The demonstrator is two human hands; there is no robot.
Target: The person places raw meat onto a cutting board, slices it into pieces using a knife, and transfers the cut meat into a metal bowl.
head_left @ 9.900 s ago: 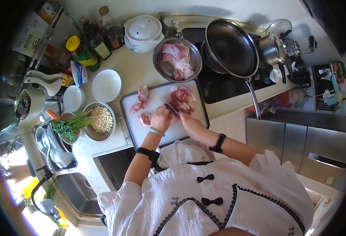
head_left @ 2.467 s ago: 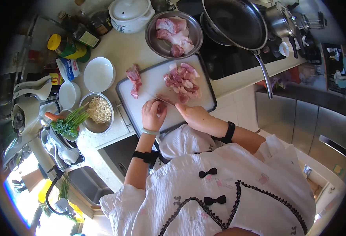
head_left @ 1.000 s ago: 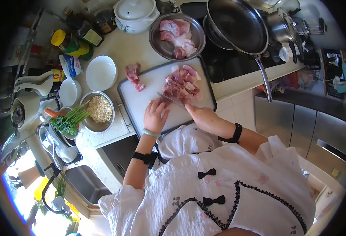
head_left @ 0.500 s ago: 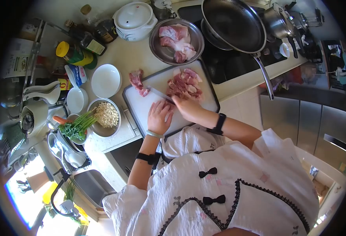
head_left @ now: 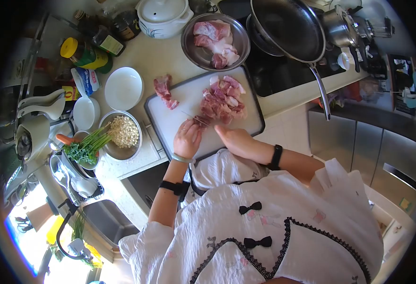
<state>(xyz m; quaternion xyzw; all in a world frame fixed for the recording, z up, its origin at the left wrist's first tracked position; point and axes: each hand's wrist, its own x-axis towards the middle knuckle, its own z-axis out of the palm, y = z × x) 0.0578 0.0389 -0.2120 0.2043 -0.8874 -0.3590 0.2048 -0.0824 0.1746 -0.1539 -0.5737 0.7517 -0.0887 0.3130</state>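
Observation:
On the white cutting board [head_left: 172,124] with a dark rim, my left hand [head_left: 187,140] rests with its fingers bent over a small dark-red piece of meat [head_left: 201,121]. My right hand [head_left: 238,143] is just to the right, closed around a knife's handle, which the hand hides. Only a thin streak of the knife blade [head_left: 189,115] shows, pointing up and left past the left fingertips. Beyond my hands lies a heap of cut raw meat [head_left: 224,99]. A longer strip of meat [head_left: 164,91] lies at the board's upper left edge.
A metal bowl [head_left: 185,51] with large meat pieces stands behind the board. A frying pan [head_left: 288,31] sits on the stove at right, its handle jutting forward. Left are a white bowl [head_left: 124,89], a bowl of pale chopped pieces [head_left: 124,132], green herbs [head_left: 82,154] and a sink [head_left: 106,217].
My right hand has shifted slightly down and right, and the knife blade now shows thinner. The left fingers have moved a little left, and the small meat piece beside them is now visible.

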